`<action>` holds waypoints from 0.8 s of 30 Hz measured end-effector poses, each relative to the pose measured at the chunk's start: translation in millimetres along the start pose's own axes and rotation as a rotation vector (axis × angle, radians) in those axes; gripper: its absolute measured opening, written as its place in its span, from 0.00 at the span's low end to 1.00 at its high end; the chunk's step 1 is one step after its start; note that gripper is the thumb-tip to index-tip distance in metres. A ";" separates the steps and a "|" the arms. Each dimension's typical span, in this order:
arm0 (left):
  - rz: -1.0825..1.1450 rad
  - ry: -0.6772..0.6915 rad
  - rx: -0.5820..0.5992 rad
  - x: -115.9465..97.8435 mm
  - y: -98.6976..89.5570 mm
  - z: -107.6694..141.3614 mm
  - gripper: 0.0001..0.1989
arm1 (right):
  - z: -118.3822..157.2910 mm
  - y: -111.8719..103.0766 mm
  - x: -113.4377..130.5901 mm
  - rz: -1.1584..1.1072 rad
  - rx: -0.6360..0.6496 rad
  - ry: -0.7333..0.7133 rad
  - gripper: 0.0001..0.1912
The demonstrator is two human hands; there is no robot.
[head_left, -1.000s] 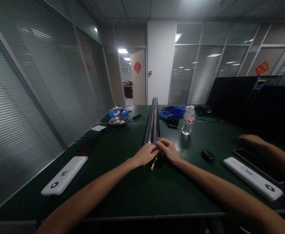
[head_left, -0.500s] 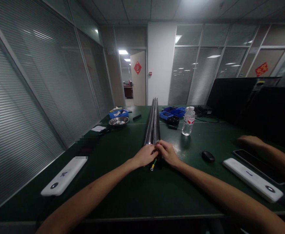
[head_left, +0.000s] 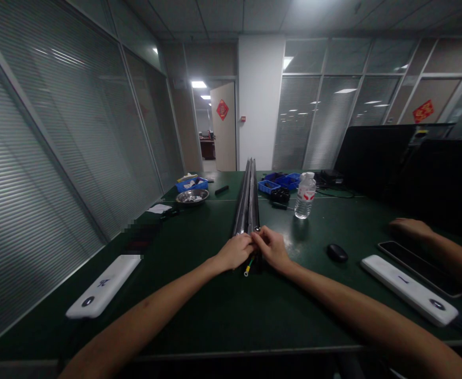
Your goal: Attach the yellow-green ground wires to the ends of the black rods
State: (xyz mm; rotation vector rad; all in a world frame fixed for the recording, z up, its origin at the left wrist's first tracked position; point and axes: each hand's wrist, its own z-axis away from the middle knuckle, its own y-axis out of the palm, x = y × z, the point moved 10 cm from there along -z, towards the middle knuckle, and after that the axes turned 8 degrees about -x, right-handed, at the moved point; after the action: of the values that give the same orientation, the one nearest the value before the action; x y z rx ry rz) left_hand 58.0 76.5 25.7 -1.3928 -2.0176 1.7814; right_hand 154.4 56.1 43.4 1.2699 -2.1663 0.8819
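Two long dark metal rails [head_left: 249, 197] lie side by side on the green table, running away from me. My left hand [head_left: 236, 251] is closed at their near end, its fingertips curled over the end. Beside it my right hand [head_left: 271, 248] pinches at the same spot, thumb and index finger together and touching the left fingertips. What the fingers hold is too small and hidden to name. Below the hands a short green-yellow wire with a ring terminal [head_left: 247, 271] sticks out toward me.
On the left are a metal bowl [head_left: 192, 197], a blue bin [head_left: 192, 185] and a white power bank [head_left: 105, 287]. To the right stand a water bottle [head_left: 305, 196], blue trays [head_left: 284, 181], a mouse [head_left: 337, 252], another white power bank [head_left: 409, 289], a phone [head_left: 420, 267] and another person's hand [head_left: 410, 228].
My right hand's fingers have shifted slightly at the rail end. My left hand stays nearly in place. The other person's hand has moved a little to the right.
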 end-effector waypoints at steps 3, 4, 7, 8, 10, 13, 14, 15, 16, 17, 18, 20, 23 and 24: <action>0.005 0.022 -0.026 -2.5 -1.8 0.0 0.12 | 0.2 0.7 5.8 -0.001 0.015 -0.042 0.16; 0.006 0.031 -0.034 -3.6 -2.5 0.1 0.12 | 0.2 1.0 8.3 -0.006 0.021 -0.064 0.15; -0.001 0.039 -0.050 -5.3 -3.6 0.2 0.12 | -0.1 2.9 13.0 -0.041 0.047 -0.117 0.14; -0.003 0.036 -0.051 -5.3 -3.6 0.2 0.12 | -0.5 3.7 13.0 -0.054 0.056 -0.122 0.14; -0.006 0.029 -0.049 -5.1 -3.4 0.3 0.12 | -1.5 5.1 10.3 -0.074 0.070 -0.111 0.14; -0.007 0.030 -0.041 -4.9 -2.8 0.6 0.13 | -2.4 6.2 5.3 -0.087 0.074 -0.082 0.14; -0.007 0.030 -0.037 -4.6 -2.5 0.8 0.13 | -2.3 6.2 3.9 -0.085 0.070 -0.073 0.15; -0.007 0.026 -0.034 -3.9 -2.3 0.9 0.12 | -2.1 6.1 2.7 -0.080 0.065 -0.066 0.15; -0.006 0.019 -0.031 -2.8 -2.1 1.0 0.12 | -1.8 5.9 1.8 -0.071 0.059 -0.060 0.15; -0.005 0.009 -0.027 -1.5 -1.9 1.0 0.12 | -1.4 5.5 1.3 -0.059 0.050 -0.055 0.15; -0.002 -0.001 -0.022 -0.4 -1.6 0.9 0.12 | -1.0 5.1 1.0 -0.046 0.042 -0.052 0.15; 0.012 -0.007 -0.017 0.3 -1.5 0.4 0.12 | -0.5 3.8 1.2 -0.025 0.024 -0.046 0.16; 0.040 0.016 -0.035 -2.8 -3.1 -0.3 0.11 | -0.5 1.9 1.1 -0.008 0.006 -0.031 0.17; 0.049 0.026 -0.050 -4.1 -4.1 -0.1 0.11 | -0.6 1.5 1.0 -0.005 0.004 -0.027 0.16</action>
State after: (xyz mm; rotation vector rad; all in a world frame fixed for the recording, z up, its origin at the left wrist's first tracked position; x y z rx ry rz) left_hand 58.2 74.2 31.1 -1.4841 -2.0454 1.7348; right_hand 152.6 56.6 44.0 1.2957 -2.1824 0.8717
